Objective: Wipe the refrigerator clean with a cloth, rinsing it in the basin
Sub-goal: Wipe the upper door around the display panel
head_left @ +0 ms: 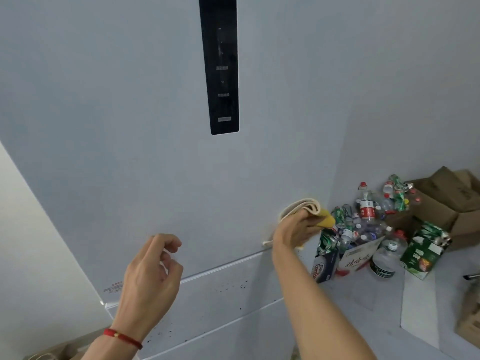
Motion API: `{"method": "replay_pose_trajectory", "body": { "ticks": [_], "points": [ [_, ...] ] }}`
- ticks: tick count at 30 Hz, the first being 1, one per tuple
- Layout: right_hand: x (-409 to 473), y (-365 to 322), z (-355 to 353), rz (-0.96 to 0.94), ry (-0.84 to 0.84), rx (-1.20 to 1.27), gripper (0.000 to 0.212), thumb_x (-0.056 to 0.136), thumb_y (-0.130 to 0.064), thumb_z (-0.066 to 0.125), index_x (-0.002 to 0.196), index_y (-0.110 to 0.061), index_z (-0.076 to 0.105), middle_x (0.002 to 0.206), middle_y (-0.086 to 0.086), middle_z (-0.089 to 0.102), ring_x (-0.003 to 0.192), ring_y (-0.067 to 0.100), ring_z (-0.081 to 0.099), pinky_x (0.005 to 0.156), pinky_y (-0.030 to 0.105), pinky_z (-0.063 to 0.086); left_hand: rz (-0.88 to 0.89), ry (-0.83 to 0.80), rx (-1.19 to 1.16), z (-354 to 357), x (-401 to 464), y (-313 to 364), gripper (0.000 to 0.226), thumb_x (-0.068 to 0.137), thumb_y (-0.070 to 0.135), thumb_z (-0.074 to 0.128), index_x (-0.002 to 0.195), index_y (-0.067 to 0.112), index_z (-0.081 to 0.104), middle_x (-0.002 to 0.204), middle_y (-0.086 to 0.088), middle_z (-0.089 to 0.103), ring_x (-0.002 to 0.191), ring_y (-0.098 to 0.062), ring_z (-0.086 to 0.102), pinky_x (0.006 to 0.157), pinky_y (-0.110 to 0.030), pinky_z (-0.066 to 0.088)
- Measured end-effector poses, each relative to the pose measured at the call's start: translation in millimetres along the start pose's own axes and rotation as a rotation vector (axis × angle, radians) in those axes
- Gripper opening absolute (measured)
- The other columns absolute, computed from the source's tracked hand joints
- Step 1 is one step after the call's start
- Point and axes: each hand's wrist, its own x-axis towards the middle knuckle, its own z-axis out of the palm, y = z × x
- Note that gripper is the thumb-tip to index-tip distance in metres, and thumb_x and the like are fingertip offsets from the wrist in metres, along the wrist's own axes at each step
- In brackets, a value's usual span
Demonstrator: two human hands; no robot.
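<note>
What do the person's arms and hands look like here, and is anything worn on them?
Both forearms are bare, with no sleeves in view, and neither hand wears a glove. The left hand has a thin red cord bracelet with a small gold bead at its wrist. The right hand and its wrist carry nothing visible, no ring or watch.

Red cord bracelet (122,338), bare forearms

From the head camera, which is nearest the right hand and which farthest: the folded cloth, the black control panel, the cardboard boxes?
1. Folded cloth: gripped in the right hand.
2. Cardboard boxes: on the floor, far right.
3. Black control panel: high on the refrigerator door.
</note>
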Motion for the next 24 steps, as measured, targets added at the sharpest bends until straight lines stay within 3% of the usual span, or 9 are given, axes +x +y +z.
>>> {"method": "replay_pose_trajectory", "body": {
  "ticks": [3, 6, 9, 13, 15, 18, 20, 22, 24],
  "points": [
    [-87.9, 29.5, 15.8, -0.095, -0.186, -0.042, 0.092, 0.083, -0.064, 0.009, 0.157, -0.021, -0.026, 0.169, 0.012, -0.028, 0.159, 0.028, -0.019, 0.129, 0.050, -0.005, -0.010, -0.003, -0.027, 14.4, 12.3, 15.1, 0.040, 0.080, -0.010, 0.059, 0.094, 0.027, 0.059, 0.093, 0.011, 0.063, 0.078, -0.013, 0.057, 0.065, -0.035, 0.051],
    [-90.1, 34.3, 13.0, -0.121, -0.273, -0.001, 0.096, 0.078, -0.064, 0.011, 0.159, -0.026, -0.025, 0.167, 0.004, -0.034, 0.157, 0.019, -0.025, 0.128, 0.047, -0.010, 0.015, -0.033, -0.047, 29.7, 20.7, 32.2, 0.040, 0.078, -0.012, 0.059, 0.094, 0.025, 0.059, 0.093, 0.010, 0.063, 0.082, -0.012, 0.057, 0.065, -0.031, 0.049],
    [-21.7, -3.2, -3.2, -0.106, -0.128, -0.014, 0.088, 0.089, -0.058, 0.014, 0.164, -0.024, -0.017, 0.170, 0.010, -0.025, 0.159, 0.026, -0.019, 0.128, 0.052, -0.008, 0.022, -0.018, -0.052, 31.1, 21.6, 38.9, 0.041, 0.079, -0.012, 0.059, 0.094, 0.027, 0.060, 0.094, 0.011, 0.063, 0.080, -0.014, 0.058, 0.065, -0.033, 0.051],
    [34.2, -59.3, -5.9, -0.102, -0.001, -0.023, 0.070, 0.104, -0.048, 0.012, 0.165, -0.024, -0.014, 0.172, 0.012, -0.021, 0.160, 0.033, -0.012, 0.126, 0.061, -0.003, -0.014, 0.057, -0.074, 18.7, 13.8, 36.0, 0.041, 0.080, -0.013, 0.059, 0.094, 0.026, 0.062, 0.097, 0.010, 0.065, 0.080, -0.014, 0.059, 0.065, -0.020, 0.046],
    [7.4, -73.9, 10.8, -0.301, -0.014, -0.061, 0.078, 0.097, -0.056, 0.009, 0.165, -0.025, -0.013, 0.172, 0.013, -0.019, 0.160, 0.033, -0.012, 0.125, 0.064, 0.001, -0.037, 0.089, -0.078, 13.1, 11.8, 33.5, 0.042, 0.080, -0.014, 0.059, 0.093, 0.026, 0.061, 0.097, 0.011, 0.066, 0.082, -0.012, 0.059, 0.066, -0.015, 0.045],
    [-66.1, -63.9, 33.6, -0.781, -0.033, -0.322, 0.092, 0.098, -0.071, 0.021, 0.166, -0.013, -0.001, 0.171, 0.025, -0.005, 0.159, 0.043, -0.004, 0.124, 0.067, 0.006, -0.082, 0.126, -0.096, 13.0, 15.0, 32.8, 0.040, 0.080, -0.013, 0.058, 0.091, 0.026, 0.061, 0.094, 0.008, 0.066, 0.081, -0.010, 0.059, 0.064, -0.009, 0.043],
    [-99.1, -38.0, 36.2, -1.191, -0.166, -0.489, 0.089, 0.100, -0.061, 0.041, 0.166, -0.011, 0.009, 0.170, 0.029, 0.001, 0.157, 0.050, -0.001, 0.123, 0.069, 0.005, -0.107, 0.155, -0.098, 17.8, 17.5, 34.5, 0.040, 0.080, -0.013, 0.058, 0.090, 0.025, 0.061, 0.092, 0.005, 0.067, 0.079, -0.010, 0.059, 0.063, -0.007, 0.042],
    [-80.3, -21.5, 26.7, -1.605, -0.312, -0.601, 0.080, 0.101, -0.051, 0.043, 0.167, -0.019, 0.011, 0.172, 0.022, -0.003, 0.158, 0.047, 0.000, 0.123, 0.070, 0.006, -0.110, 0.164, -0.090, 20.8, 15.5, 37.6, 0.040, 0.080, -0.014, 0.059, 0.090, 0.025, 0.060, 0.090, 0.005, 0.067, 0.079, -0.011, 0.059, 0.063, -0.006, 0.042],
    [-27.0, -30.6, 9.0, -1.885, -0.342, -0.681, 0.087, 0.096, -0.053, 0.048, 0.167, -0.028, 0.003, 0.173, 0.011, -0.014, 0.160, 0.038, -0.006, 0.125, 0.064, 0.001, -0.111, 0.160, -0.095, 18.4, 10.7, 37.5, 0.039, 0.080, -0.013, 0.059, 0.091, 0.025, 0.061, 0.090, 0.006, 0.067, 0.078, -0.011, 0.059, 0.063, -0.007, 0.042]
  ]
}}
